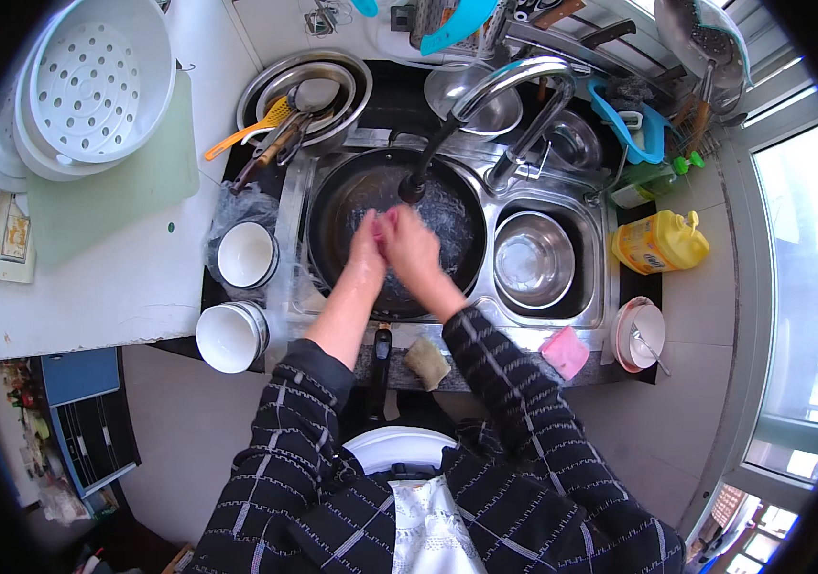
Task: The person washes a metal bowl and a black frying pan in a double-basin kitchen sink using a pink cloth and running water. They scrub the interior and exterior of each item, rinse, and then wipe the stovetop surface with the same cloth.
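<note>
Both my hands meet over a dark frying pan (340, 215) that sits in the left sink basin and holds some water. My left hand (369, 247) and my right hand (409, 240) are pressed together, partly blurred, with something pinkish between them that may be a cloth or just fingers. Just above them is the black nozzle (412, 188) of the chrome faucet (516, 72). The pan's black handle (380, 366) points towards me over the counter edge. Beside it lies a worn greenish sponge (427, 364).
A steel bowl (534, 260) stands in the right basin. White bowls (245, 255) are stacked at the left, below steel basins with ladles (315, 93). A pink cloth (565, 352), small bowls (642, 333) and a yellow detergent bottle (660, 242) stand at the right.
</note>
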`<state>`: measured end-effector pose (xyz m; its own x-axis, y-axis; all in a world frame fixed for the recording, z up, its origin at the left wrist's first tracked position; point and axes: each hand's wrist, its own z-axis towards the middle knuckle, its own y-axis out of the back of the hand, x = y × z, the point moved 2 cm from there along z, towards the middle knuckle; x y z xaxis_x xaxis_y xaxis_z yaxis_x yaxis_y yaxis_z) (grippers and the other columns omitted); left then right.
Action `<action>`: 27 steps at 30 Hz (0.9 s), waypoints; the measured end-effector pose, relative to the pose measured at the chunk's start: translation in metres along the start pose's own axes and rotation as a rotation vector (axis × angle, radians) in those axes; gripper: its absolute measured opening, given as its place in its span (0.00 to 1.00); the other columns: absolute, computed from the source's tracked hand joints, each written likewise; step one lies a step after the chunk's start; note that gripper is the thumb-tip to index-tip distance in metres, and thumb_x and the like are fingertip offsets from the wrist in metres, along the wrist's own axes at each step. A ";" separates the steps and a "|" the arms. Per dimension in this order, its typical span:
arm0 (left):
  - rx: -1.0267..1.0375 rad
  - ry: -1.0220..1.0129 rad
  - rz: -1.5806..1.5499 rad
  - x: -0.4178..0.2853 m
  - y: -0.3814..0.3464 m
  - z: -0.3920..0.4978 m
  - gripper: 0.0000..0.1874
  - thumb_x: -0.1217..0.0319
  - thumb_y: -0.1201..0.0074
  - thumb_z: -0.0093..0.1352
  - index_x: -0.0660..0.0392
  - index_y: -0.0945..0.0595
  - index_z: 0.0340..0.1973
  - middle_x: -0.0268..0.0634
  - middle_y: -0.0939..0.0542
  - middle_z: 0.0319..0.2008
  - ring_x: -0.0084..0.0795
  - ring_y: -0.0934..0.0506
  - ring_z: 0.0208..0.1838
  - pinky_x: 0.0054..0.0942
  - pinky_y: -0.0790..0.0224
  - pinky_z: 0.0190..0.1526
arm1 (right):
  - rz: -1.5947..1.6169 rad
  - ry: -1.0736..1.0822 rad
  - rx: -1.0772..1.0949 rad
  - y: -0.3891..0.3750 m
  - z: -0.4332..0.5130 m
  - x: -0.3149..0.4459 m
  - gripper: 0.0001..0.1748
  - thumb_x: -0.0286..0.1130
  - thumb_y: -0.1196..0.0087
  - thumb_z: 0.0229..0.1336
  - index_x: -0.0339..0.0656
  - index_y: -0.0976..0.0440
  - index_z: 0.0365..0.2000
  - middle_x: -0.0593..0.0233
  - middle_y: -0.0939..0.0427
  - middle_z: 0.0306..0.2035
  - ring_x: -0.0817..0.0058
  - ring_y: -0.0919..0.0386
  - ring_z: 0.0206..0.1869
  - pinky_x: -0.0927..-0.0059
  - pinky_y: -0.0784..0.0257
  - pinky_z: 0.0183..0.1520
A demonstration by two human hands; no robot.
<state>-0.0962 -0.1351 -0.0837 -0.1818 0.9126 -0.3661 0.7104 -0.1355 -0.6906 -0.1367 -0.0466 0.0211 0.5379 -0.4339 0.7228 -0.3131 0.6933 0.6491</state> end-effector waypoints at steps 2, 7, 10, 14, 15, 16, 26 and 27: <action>0.251 0.168 0.078 -0.014 0.011 -0.005 0.23 0.45 0.56 0.74 0.48 0.27 0.25 0.31 0.25 0.22 0.30 0.26 0.28 0.34 0.32 0.34 | -0.057 0.126 0.081 -0.003 -0.035 0.035 0.16 0.46 0.44 0.59 0.43 0.27 0.30 0.52 0.21 0.31 0.51 0.19 0.29 0.53 0.24 0.30; -0.054 0.120 0.084 0.032 0.012 -0.007 0.18 0.54 0.60 0.77 0.49 0.23 0.32 0.32 0.21 0.28 0.31 0.24 0.31 0.36 0.27 0.37 | -0.184 -0.123 -0.030 -0.015 0.002 -0.011 0.17 0.47 0.49 0.63 0.45 0.24 0.29 0.55 0.19 0.25 0.53 0.19 0.26 0.53 0.25 0.30; -0.080 -0.055 0.123 0.019 -0.011 -0.016 0.20 0.50 0.50 0.74 0.57 0.23 0.39 0.33 0.22 0.33 0.28 0.23 0.36 0.33 0.25 0.43 | -0.281 0.027 0.055 -0.005 0.035 -0.069 0.18 0.49 0.48 0.63 0.45 0.24 0.32 0.57 0.17 0.31 0.55 0.18 0.30 0.53 0.25 0.32; 0.049 -0.079 0.135 -0.051 -0.030 -0.044 0.16 0.56 0.43 0.71 0.57 0.23 0.39 0.34 0.22 0.36 0.28 0.22 0.40 0.32 0.26 0.43 | 0.430 -0.263 0.326 0.028 0.038 -0.091 0.26 0.47 0.42 0.61 0.39 0.27 0.52 0.55 0.19 0.48 0.66 0.20 0.51 0.67 0.27 0.55; 0.125 -0.012 0.068 -0.060 -0.035 -0.052 0.14 0.60 0.42 0.71 0.57 0.23 0.42 0.35 0.22 0.37 0.29 0.22 0.41 0.33 0.26 0.44 | 0.651 -0.218 0.448 0.036 0.033 -0.083 0.35 0.45 0.39 0.60 0.37 0.35 0.61 0.56 0.24 0.55 0.67 0.24 0.56 0.67 0.32 0.61; 0.159 -0.017 0.152 -0.064 -0.038 -0.060 0.13 0.62 0.42 0.71 0.56 0.22 0.44 0.35 0.22 0.39 0.29 0.22 0.42 0.33 0.26 0.45 | 0.622 -0.091 0.576 0.040 0.029 -0.072 0.38 0.44 0.37 0.58 0.38 0.37 0.63 0.56 0.25 0.56 0.66 0.25 0.57 0.66 0.33 0.62; 0.057 -0.273 0.351 -0.100 -0.031 -0.075 0.12 0.69 0.40 0.68 0.52 0.22 0.46 0.31 0.21 0.31 0.22 0.24 0.29 0.19 0.36 0.25 | 0.183 0.020 0.545 0.060 0.021 -0.040 0.15 0.39 0.40 0.57 0.47 0.20 0.44 0.60 0.16 0.36 0.64 0.18 0.39 0.66 0.26 0.44; 0.013 -0.277 0.380 -0.101 -0.023 -0.074 0.11 0.69 0.39 0.67 0.52 0.22 0.43 0.31 0.21 0.29 0.22 0.25 0.26 0.19 0.40 0.21 | 0.151 -0.005 0.570 0.063 0.021 -0.042 0.14 0.40 0.41 0.58 0.47 0.19 0.43 0.60 0.16 0.37 0.64 0.18 0.40 0.66 0.26 0.43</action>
<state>-0.0442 -0.1957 0.0153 -0.0863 0.6600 -0.7463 0.7533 -0.4469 -0.4824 -0.1953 0.0037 0.0367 0.4514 -0.3584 0.8172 -0.7578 0.3296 0.5631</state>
